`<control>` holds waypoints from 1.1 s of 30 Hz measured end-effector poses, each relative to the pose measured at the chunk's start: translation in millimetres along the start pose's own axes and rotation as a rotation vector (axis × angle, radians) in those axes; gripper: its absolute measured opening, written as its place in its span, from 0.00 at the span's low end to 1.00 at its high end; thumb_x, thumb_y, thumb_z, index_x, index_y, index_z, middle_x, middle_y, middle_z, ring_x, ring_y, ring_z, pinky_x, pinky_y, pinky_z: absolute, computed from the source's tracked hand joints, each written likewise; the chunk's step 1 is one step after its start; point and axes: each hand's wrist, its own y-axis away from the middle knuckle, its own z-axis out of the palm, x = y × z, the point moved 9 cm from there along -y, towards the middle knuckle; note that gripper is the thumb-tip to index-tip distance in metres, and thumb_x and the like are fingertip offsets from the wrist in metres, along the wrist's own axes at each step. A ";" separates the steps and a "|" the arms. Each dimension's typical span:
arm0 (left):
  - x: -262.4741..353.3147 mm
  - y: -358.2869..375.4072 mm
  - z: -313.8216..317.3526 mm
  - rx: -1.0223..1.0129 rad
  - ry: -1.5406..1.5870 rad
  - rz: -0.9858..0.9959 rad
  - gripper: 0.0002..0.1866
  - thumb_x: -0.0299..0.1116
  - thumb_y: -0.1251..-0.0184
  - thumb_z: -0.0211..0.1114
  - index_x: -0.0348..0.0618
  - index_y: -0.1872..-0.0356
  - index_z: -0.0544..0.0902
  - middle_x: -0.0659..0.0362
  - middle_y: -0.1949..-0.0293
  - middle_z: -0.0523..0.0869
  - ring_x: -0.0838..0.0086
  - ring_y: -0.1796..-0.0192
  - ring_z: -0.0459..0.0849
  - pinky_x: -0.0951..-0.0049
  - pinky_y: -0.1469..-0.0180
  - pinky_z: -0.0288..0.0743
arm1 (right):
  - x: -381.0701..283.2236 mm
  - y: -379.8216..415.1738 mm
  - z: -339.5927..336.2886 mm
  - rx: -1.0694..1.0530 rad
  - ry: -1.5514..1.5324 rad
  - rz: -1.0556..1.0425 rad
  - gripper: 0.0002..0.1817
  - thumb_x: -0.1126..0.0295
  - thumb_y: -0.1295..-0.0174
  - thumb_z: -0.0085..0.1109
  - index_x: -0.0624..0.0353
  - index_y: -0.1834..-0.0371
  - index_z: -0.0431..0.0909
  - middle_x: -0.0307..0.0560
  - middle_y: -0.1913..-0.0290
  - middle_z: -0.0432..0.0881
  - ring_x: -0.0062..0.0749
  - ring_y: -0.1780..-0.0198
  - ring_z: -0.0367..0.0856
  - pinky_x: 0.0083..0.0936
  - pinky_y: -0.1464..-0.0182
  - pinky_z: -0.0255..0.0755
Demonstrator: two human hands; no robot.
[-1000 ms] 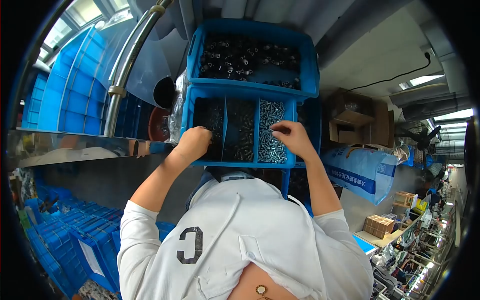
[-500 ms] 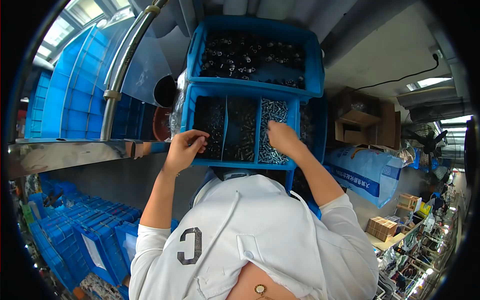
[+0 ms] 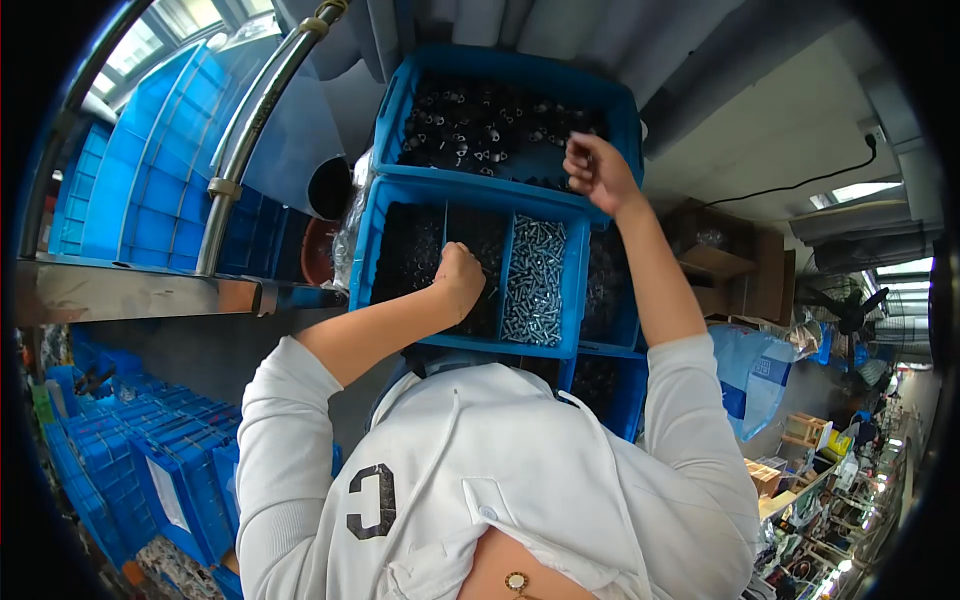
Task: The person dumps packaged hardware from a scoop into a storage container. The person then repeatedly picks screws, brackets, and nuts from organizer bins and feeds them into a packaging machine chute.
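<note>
A blue divided bin [image 3: 362, 250] sits in front of me. Its right compartment holds silver screws [image 3: 536, 285], while small dark parts [image 3: 402, 245] fill the left one. My left hand [image 3: 460, 280] reaches into the middle compartment among more dark pieces [image 3: 485, 228]; its fingers are closed, and whatever they grip is hidden. Behind stands a second blue bin [image 3: 500, 62] with black clip-like pieces [image 3: 470, 115]. Over its right front edge is my right hand [image 3: 602, 175], fingers curled together, their contents too small to make out.
Another blue bin [image 3: 625, 385] with dark contents lies at lower right. A metal rail [image 3: 140, 292] and an upright pole [image 3: 240, 150] run along the left. Stacked blue crates [image 3: 150, 450] stand at lower left, cardboard boxes [image 3: 760, 265] at right.
My left hand has moved right, from the left compartment to the middle one. My right hand has left the silver screws and risen to the far bin's right side.
</note>
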 end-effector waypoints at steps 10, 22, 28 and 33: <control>-9.8 -7.5 -9.8 -0.060 0.159 0.106 0.10 0.31 0.49 0.69 0.48 0.63 0.88 0.60 0.64 0.88 0.65 0.57 0.87 0.69 0.63 0.77 | -1.1 -26.3 -120.1 0.108 2.110 0.772 0.19 0.61 0.50 0.67 0.64 0.60 0.81 0.57 0.59 0.83 0.48 0.56 0.82 0.36 0.56 0.75; -110.3 65.3 -96.1 0.325 0.876 0.182 0.14 0.39 0.54 0.74 0.41 0.72 0.81 0.56 0.74 0.84 0.64 0.71 0.84 0.69 0.67 0.75 | -7.5 45.4 10.1 0.710 1.267 -0.202 0.12 0.66 0.38 0.50 0.65 0.71 0.72 0.41 0.81 0.72 0.22 0.80 0.68 0.23 0.78 0.62; -112.0 80.4 -132.9 0.406 0.790 0.160 0.12 0.36 0.54 0.72 0.41 0.72 0.81 0.55 0.73 0.84 0.65 0.71 0.83 0.70 0.68 0.74 | 17.0 91.7 105.5 0.774 1.353 -0.419 0.10 0.70 0.40 0.54 0.65 0.75 0.73 0.41 0.81 0.74 0.20 0.80 0.68 0.22 0.75 0.62; -66.4 84.4 -149.1 0.445 0.814 0.408 0.10 0.34 0.54 0.72 0.42 0.72 0.81 0.55 0.70 0.83 0.62 0.65 0.84 0.66 0.64 0.77 | 118.0 102.1 78.9 0.550 0.066 -0.030 0.11 0.64 0.37 0.49 0.60 0.68 0.76 0.40 0.76 0.78 0.23 0.78 0.73 0.21 0.75 0.67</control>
